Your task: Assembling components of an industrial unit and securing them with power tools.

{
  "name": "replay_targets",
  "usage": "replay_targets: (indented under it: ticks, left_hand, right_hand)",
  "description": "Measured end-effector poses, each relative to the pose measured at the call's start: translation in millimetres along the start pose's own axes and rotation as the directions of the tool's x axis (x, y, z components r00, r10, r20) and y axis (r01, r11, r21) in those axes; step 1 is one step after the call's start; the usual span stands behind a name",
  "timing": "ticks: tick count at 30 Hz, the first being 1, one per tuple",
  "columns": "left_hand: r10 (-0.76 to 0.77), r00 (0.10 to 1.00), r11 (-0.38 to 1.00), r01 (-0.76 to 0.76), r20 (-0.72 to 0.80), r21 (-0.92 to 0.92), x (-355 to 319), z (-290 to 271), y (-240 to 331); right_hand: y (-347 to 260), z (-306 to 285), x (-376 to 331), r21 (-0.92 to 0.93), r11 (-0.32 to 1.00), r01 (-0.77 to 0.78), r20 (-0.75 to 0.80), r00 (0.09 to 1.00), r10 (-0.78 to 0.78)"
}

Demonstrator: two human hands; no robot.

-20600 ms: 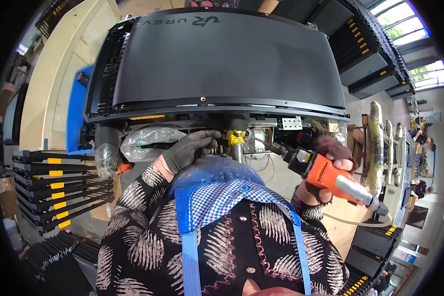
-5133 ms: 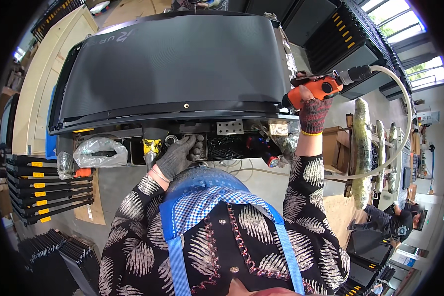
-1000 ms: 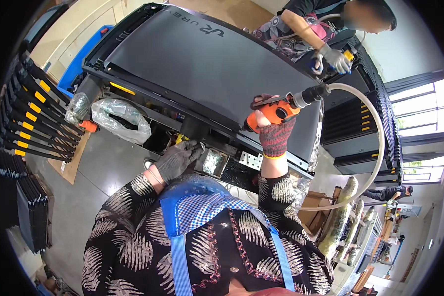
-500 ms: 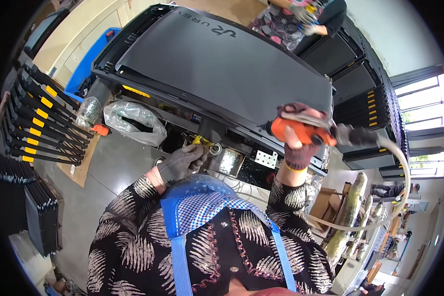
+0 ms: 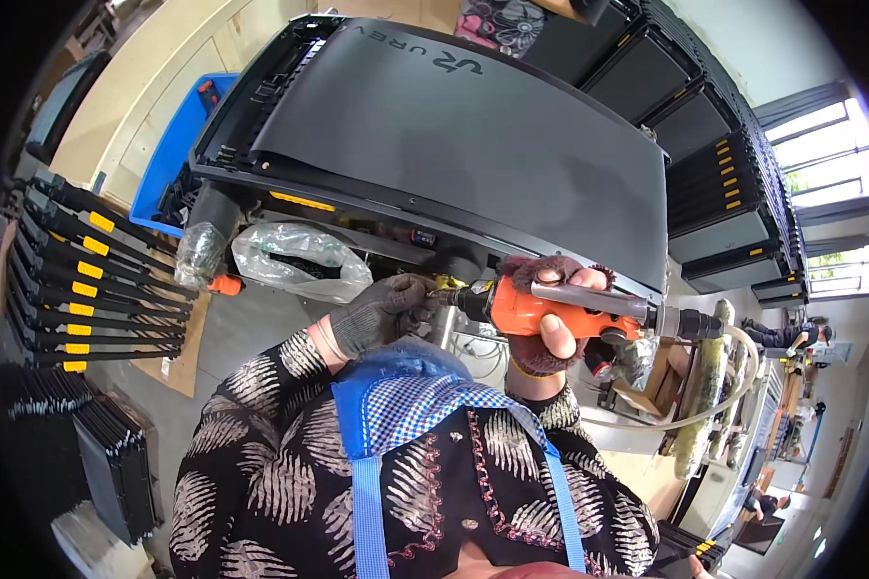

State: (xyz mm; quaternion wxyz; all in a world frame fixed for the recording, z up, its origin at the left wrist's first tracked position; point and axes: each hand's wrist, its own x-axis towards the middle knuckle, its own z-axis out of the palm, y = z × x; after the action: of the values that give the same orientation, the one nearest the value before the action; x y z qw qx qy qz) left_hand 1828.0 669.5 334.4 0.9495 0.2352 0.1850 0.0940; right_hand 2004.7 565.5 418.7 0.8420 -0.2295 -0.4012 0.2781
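Note:
My right hand (image 5: 543,352), in a dark reddish fuzzy glove with bare fingertips, grips an orange air screwdriver (image 5: 521,309) that lies level and points left. A clear hose (image 5: 751,362) runs from its rear end. My left hand (image 5: 381,314), in a dark grey glove, is closed with its fingers pinched together at the driver's tip. Whatever those fingers hold is too small and hidden to name. Just beyond both hands lies a treadmill deck (image 5: 454,125) with a dark grey belt on a black frame.
A clear plastic bag (image 5: 304,265) hangs open under the deck's near edge. At left stand a blue bin (image 5: 164,159) and a row of black posts with yellow labels (image 5: 87,270). Stacked dark decks (image 5: 714,145) fill the far right. A person (image 5: 792,333) is farther back at right.
The driver has come down and left from over the deck's near right corner, so its tip now meets my left hand. The co-worker's hands at the far side have left the view.

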Motion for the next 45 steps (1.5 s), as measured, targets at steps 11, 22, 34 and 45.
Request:
replay_targets:
  ticks: [11,22,34,45]
  left_hand:
    - [-0.057,0.998,0.977,0.056,-0.005,0.208,-32,-61,65]
    - [0.388,0.913,0.895,-0.405,-0.123,-0.186,-48,-136,129]
    - [0.532,0.837,0.828,-0.482,-0.128,0.287,-40,-174,151]
    - [0.537,0.671,-0.575,-0.153,0.511,0.804,-22,-117,127]
  right_hand:
    - [70,68,-5,-0.124,0.987,0.099,0.161,0.984,-0.078]
    - [192,104,32,-0.560,0.809,0.178,0.319,0.948,0.012]
    - [254,163,99,-0.659,0.698,0.278,0.479,0.871,0.105]
    - [290,189,132,-0.607,0.795,0.003,0.461,0.816,0.349]
